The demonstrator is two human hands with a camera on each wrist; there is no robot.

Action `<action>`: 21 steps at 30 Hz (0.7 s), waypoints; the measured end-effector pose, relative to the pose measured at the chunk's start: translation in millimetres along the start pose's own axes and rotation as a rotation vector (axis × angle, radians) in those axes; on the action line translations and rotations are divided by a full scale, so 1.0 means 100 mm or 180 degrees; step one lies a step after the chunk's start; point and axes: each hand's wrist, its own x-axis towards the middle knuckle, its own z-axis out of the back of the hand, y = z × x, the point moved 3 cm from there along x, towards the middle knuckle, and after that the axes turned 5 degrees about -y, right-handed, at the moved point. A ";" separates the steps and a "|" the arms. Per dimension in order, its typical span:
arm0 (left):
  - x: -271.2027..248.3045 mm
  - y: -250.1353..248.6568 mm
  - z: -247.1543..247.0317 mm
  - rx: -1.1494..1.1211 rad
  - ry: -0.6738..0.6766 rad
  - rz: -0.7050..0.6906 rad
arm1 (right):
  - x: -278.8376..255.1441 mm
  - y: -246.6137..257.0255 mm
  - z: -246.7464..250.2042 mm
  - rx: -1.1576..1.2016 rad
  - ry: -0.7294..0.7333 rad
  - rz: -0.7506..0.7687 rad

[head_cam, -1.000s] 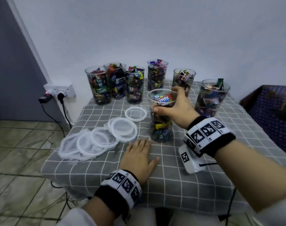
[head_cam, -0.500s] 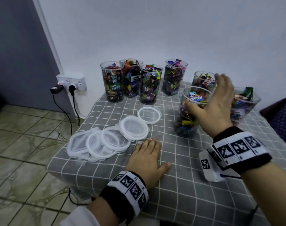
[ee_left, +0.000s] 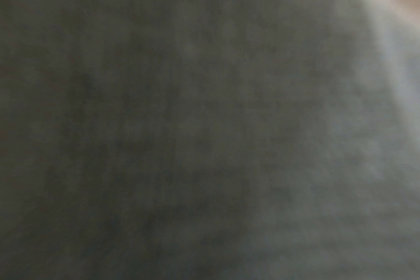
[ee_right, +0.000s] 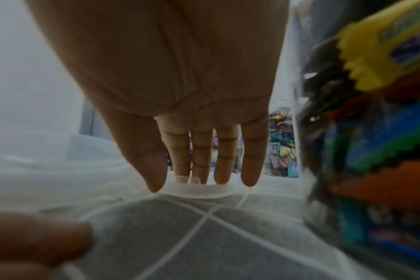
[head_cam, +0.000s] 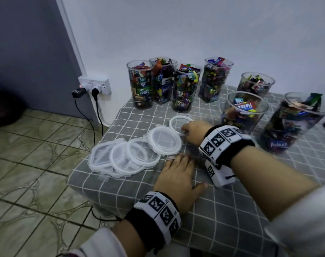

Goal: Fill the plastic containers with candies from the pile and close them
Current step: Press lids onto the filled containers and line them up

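Note:
Several clear plastic containers of wrapped candies stand open along the back of the table, one at the far left (head_cam: 140,84). The nearest container (head_cam: 245,112) (ee_right: 372,132) stands just right of my right hand (head_cam: 184,129) (ee_right: 199,181). That hand reaches down with straight fingers (ee_right: 252,170), and their tips touch the rim of a single round white lid (head_cam: 176,121) (ee_right: 204,191). My left hand (head_cam: 178,173) lies flat, palm down, on the cloth near the lid pile (head_cam: 128,158). The left wrist view is dark and shows nothing.
A grey checked cloth (head_cam: 232,229) covers the table. Overlapping translucent lids spread toward its left edge, the top one (head_cam: 163,140) close to my right hand. A wall socket (head_cam: 95,86) with plugged cables hangs beyond the left edge, above a tiled floor.
My right hand carried the candy container to the right, let it go, then dropped left onto the single round lid. My left hand has stayed flat on the cloth.

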 end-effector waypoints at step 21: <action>-0.01 0.01 0.01 0.0063 0.0168 -0.0040 | -0.96 -0.09 0.85 0.0212 -0.2617 -0.0048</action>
